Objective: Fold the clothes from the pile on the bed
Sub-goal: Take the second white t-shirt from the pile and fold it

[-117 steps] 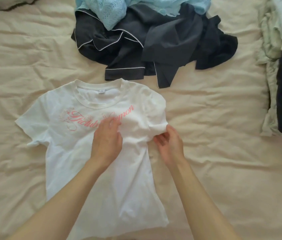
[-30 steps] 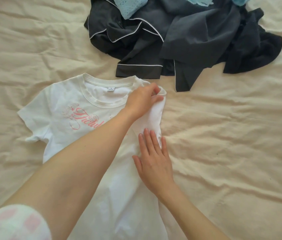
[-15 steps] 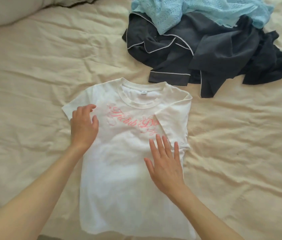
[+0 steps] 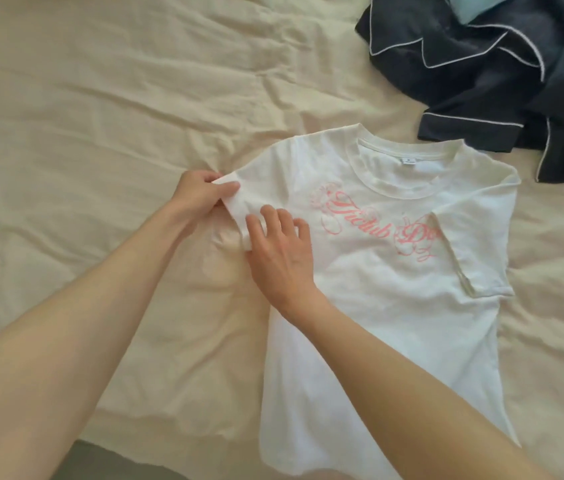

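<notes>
- Cream bed sheet [image 4: 100, 98], heavily wrinkled, is filling the view and carrying all the clothes.
- A white T-shirt [image 4: 377, 306] is lying face up on the sheet at the centre and right, its neckline pointing away from the person and its hem reaching toward the lower edge.
- Pink script lettering [image 4: 377, 223] is running across the chest of the shirt.
- The sleeve [image 4: 471, 251] on the right side is lying folded inward over the body of the shirt.
- The left hand [image 4: 200, 195] is pinching the tip of the sleeve [image 4: 239, 202] on the left side, thumb on top and curled fingers beneath, and is lifting that cloth slightly off the sheet.
- The right hand [image 4: 280, 251] is resting on the shirt just beside that sleeve, its fingers gently bent and a little apart, pressing on the fabric near the sleeve seam without clamping it.
- Both forearms are reaching in from the lower edge, bare.
- A pile of dark navy clothes [image 4: 498, 81] with white piping is lying at the upper right, its lower edge close to the shirt's collar and shoulder.
- A light blue garment [image 4: 474, 8] is sitting on top of that pile at the upper edge, mostly cut off.
</notes>
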Available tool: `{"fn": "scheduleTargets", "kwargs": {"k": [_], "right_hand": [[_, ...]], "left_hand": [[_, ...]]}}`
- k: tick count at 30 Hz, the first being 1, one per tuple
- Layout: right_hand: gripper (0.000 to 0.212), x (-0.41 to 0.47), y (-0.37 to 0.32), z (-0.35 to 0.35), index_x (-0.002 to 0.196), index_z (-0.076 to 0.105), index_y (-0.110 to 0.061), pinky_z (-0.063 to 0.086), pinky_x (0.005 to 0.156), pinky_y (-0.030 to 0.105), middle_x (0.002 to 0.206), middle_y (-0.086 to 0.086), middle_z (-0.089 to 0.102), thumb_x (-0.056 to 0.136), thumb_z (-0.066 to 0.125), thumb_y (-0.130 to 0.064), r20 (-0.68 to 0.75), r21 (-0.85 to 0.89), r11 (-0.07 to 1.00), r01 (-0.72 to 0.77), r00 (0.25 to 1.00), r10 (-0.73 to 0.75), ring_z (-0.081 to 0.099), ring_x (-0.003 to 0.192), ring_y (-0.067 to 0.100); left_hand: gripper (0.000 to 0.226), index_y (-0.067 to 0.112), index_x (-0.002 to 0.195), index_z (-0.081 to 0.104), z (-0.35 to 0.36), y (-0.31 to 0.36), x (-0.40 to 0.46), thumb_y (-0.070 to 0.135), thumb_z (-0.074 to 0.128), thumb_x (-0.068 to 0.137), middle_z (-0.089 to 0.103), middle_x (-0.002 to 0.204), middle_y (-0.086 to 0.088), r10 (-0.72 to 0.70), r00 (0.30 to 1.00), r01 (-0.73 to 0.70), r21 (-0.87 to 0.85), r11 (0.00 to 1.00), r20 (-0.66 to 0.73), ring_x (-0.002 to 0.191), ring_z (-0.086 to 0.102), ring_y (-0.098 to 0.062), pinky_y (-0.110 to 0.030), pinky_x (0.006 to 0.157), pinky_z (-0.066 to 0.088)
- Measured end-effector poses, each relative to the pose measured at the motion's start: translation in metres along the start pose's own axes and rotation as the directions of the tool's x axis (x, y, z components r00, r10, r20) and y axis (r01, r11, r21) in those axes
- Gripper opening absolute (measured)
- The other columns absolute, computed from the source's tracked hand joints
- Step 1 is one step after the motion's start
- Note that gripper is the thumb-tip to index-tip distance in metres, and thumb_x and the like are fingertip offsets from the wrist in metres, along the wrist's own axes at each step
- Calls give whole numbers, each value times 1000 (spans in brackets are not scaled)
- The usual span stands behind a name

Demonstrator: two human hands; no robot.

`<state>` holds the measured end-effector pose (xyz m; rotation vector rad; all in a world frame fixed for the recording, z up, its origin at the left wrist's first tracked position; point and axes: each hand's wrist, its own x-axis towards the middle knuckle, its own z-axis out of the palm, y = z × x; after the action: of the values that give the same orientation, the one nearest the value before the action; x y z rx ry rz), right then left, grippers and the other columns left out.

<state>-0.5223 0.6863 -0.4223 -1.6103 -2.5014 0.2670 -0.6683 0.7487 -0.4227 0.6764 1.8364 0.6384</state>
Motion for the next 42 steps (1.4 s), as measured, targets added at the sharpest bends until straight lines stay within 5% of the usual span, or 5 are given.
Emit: {"fn": "scheduleTargets", "kwargs": {"k": [5, 13, 18, 26, 42], "right_hand": [[16, -1, -9, -2, 76, 61, -6, 42, 62, 32, 74, 8, 60, 65, 59, 5, -111, 304, 933, -193, 965, 236, 56, 68, 28], [8, -51, 6, -38, 90, 59, -18, 52, 87, 29, 93, -3, 62, 92, 54, -12, 678, 688, -385, -615, 355, 644, 64, 93, 16], [7, -59, 43, -47, 88, 56, -17, 49, 88, 41, 89, 3, 61, 94, 53, -18, 435, 650, -27, -760, 342, 833, 59, 83, 17], [42, 44, 70, -19, 135, 44, -2, 22, 113, 39, 149, 18, 31, 97, 45, -17, 197, 251, 947, -200, 968, 152, 23, 141, 32], [49, -145, 64, -22, 139, 44, -5, 14, 114, 50, 150, 17, 31, 91, 52, -6, 326, 182, 891, -416, 881, 344, 24, 142, 34]], "left_hand": [[7, 13, 82, 59, -2, 22, -7, 17, 60, 88, 60, 77, 1, 138, 991, -137, 82, 987, -1, 68, 61, -10, -18, 53, 53], [11, 17, 96, 66, 73, 65, -53, 24, 59, 91, 67, 81, 1, 365, 763, -502, 134, 855, 534, 64, 59, -7, -14, 59, 44], [16, 9, 97, 65, 60, 8, -45, 21, 59, 89, 66, 89, -5, 252, 966, -256, 329, 909, 54, 84, 60, -20, -28, 77, 43], [14, 13, 89, 63, 76, -37, -61, 27, 59, 87, 65, 78, 3, 179, 979, -202, 334, 920, 99, 77, 60, -18, -28, 70, 44], [21, 0, 98, 64, 61, -102, -136, 18, 66, 86, 70, 94, -15, -112, 979, 87, 150, 985, 168, 90, 65, -32, -45, 83, 50]]}}
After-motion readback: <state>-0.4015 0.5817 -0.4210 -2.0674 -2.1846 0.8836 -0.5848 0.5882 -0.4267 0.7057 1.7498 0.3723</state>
